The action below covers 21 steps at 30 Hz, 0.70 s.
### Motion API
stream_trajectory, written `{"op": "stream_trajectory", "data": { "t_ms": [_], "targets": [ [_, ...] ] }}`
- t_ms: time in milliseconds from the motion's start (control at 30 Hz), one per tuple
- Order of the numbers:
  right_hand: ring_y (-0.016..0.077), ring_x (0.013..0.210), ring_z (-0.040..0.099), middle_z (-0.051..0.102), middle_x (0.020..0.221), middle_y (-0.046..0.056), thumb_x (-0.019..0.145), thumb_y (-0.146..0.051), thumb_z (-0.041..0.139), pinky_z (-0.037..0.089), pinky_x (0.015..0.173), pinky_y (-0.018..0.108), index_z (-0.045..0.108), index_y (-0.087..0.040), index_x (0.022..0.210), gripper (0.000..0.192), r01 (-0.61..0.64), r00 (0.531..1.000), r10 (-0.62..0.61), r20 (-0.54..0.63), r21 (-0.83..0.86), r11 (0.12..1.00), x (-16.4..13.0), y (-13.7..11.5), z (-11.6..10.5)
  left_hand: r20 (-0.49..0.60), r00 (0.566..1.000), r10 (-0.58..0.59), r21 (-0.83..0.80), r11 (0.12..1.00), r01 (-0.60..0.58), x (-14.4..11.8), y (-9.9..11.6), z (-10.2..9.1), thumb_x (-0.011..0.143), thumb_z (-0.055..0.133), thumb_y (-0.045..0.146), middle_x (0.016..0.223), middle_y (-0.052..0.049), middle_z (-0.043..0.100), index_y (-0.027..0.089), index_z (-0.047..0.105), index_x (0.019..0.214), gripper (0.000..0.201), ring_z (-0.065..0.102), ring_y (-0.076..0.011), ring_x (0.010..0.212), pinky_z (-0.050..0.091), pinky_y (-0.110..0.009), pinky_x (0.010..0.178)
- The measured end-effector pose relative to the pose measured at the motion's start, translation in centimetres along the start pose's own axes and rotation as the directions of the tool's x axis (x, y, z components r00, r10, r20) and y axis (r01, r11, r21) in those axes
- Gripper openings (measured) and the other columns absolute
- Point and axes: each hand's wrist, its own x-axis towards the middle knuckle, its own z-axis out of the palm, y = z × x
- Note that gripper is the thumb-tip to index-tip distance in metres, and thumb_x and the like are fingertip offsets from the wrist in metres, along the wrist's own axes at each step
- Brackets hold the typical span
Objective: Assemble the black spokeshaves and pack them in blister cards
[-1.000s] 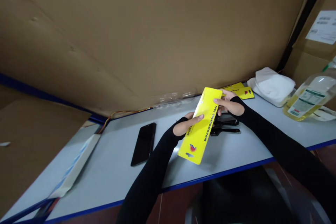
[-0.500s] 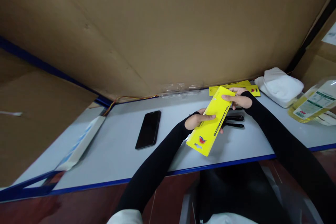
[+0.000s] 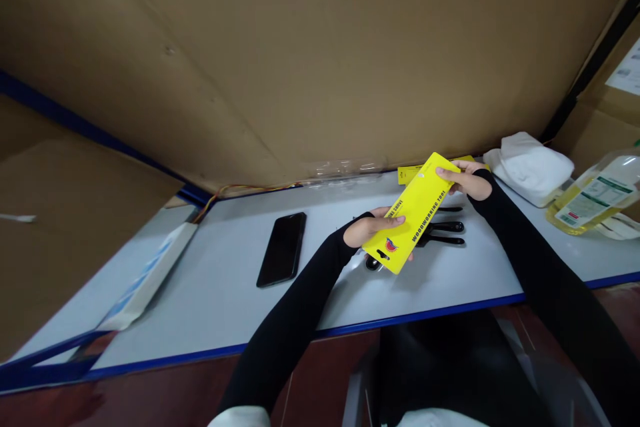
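Note:
Both hands hold a yellow card package (image 3: 411,213) printed "WOODWORKING TOOL", tilted above the table. My left hand (image 3: 373,227) grips its lower left side, thumb on the printed face and fingers behind. At the upper right end, my right hand (image 3: 465,177) pinches the card between thumb and fingers. Beneath the card lie black-handled tools (image 3: 447,227), partly covered by it; their handles stick out to the right. Whether anything is inside the package I cannot tell. Behind it, more yellow packaging (image 3: 407,175) lies near the back wall.
A black phone (image 3: 283,249) lies left of my hands on the white table (image 3: 215,280). To the right are a white cloth bundle (image 3: 530,167) and a bottle of yellow liquid (image 3: 595,193). Clear plastic pieces (image 3: 345,170) lie along the cardboard back wall (image 3: 320,53).
The yellow card has shifted up and to the right and turned more slanted, with both hands still on it. More of the dark tools now shows below its lower end.

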Motion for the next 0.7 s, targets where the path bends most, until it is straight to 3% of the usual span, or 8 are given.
{"op": "stream_trajectory", "data": {
  "t_ms": [100, 233, 400, 467, 567, 633, 700],
  "targets": [
    [0.0128, 0.058, 0.066, 0.079, 0.079, 0.007, 0.053, -0.051, 0.102, 0.048, 0.039, 0.02, 0.07, -0.018, 0.082, 0.055, 0.055, 0.997, -0.053, 0.047, -0.047, 0.997, -0.3, 0.0, 0.1, -0.015, 1.0, -0.003, -0.015, 1.0, 0.003, -0.1, 0.1, 0.2, 0.087, 0.08, 0.046, 0.104, -0.022, 0.08, 0.012, 0.063, 0.138, 0.063, 0.081, -0.0371, 0.079, 0.066, -0.047, 0.076],
    [0.011, 0.057, 0.06, 0.077, 0.08, 0.005, 0.054, -0.053, 0.1, 0.043, 0.039, 0.019, 0.073, -0.018, 0.092, 0.058, 0.191, 0.982, -0.184, 0.05, -0.23, 0.954, -1.2, 0.3, 1.1, -0.042, 0.999, 0.014, -0.061, 0.998, -0.017, 0.3, -0.3, 0.5, 0.084, 0.083, 0.044, 0.1, -0.023, 0.08, 0.008, 0.064, 0.132, 0.063, 0.081, -0.0373, 0.074, 0.066, -0.046, 0.074],
    [0.014, 0.067, 0.063, 0.079, 0.093, 0.006, 0.07, -0.061, 0.089, 0.051, 0.049, 0.022, 0.076, -0.02, 0.107, 0.056, 0.275, 0.96, -0.233, 0.153, -0.379, 0.884, -1.7, 1.0, 2.4, -0.129, 0.989, 0.074, -0.106, 0.99, -0.088, 0.6, -0.5, 0.9, 0.086, 0.082, 0.04, 0.097, -0.022, 0.081, 0.007, 0.064, 0.129, 0.058, 0.081, -0.0372, 0.075, 0.066, -0.043, 0.071],
    [0.0151, 0.072, 0.064, 0.079, 0.099, 0.006, 0.072, -0.06, 0.088, 0.055, 0.058, 0.024, 0.076, -0.022, 0.113, 0.057, 0.303, 0.953, -0.277, 0.126, -0.485, 0.821, -1.9, 1.1, 2.7, -0.133, 0.989, 0.071, -0.115, 0.99, -0.087, 0.9, -0.5, 1.0, 0.084, 0.083, 0.039, 0.097, -0.023, 0.081, 0.006, 0.065, 0.124, 0.055, 0.081, -0.0388, 0.077, 0.066, -0.044, 0.072],
    [0.0197, 0.081, 0.067, 0.074, 0.117, 0.012, 0.067, -0.059, 0.092, 0.059, 0.066, 0.031, 0.068, -0.022, 0.133, 0.079, 0.272, 0.938, -0.347, -0.008, -0.603, 0.75, -2.9, 0.9, 3.7, -0.202, 0.974, 0.102, -0.129, 0.983, -0.13, 1.7, -0.8, 1.0, 0.079, 0.083, 0.034, 0.096, -0.023, 0.08, 0.006, 0.066, 0.115, 0.049, 0.081, -0.0422, 0.085, 0.066, -0.049, 0.077],
    [0.0245, 0.093, 0.07, 0.069, 0.128, 0.016, 0.064, -0.058, 0.094, 0.062, 0.072, 0.035, 0.06, -0.021, 0.143, 0.094, 0.278, 0.905, -0.415, -0.093, -0.609, 0.743, -4.2, 0.7, 4.7, -0.364, 0.91, 0.198, -0.117, 0.96, -0.256, 2.4, -1.1, 1.0, 0.079, 0.081, 0.032, 0.097, -0.022, 0.081, 0.007, 0.067, 0.11, 0.042, 0.08, -0.0418, 0.091, 0.066, -0.049, 0.082],
    [0.0254, 0.092, 0.072, 0.072, 0.119, 0.015, 0.066, -0.057, 0.094, 0.065, 0.072, 0.036, 0.057, -0.02, 0.142, 0.092, 0.207, 0.942, -0.31, -0.128, -0.505, 0.838, -5.6, 0.5, 6.1, -0.571, 0.756, 0.321, -0.06, 0.902, -0.428, 3.2, -1.5, 1.1, 0.081, 0.081, 0.034, 0.1, -0.02, 0.081, 0.01, 0.067, 0.107, 0.038, 0.08, -0.0396, 0.098, 0.065, -0.045, 0.085]
  ]
}}
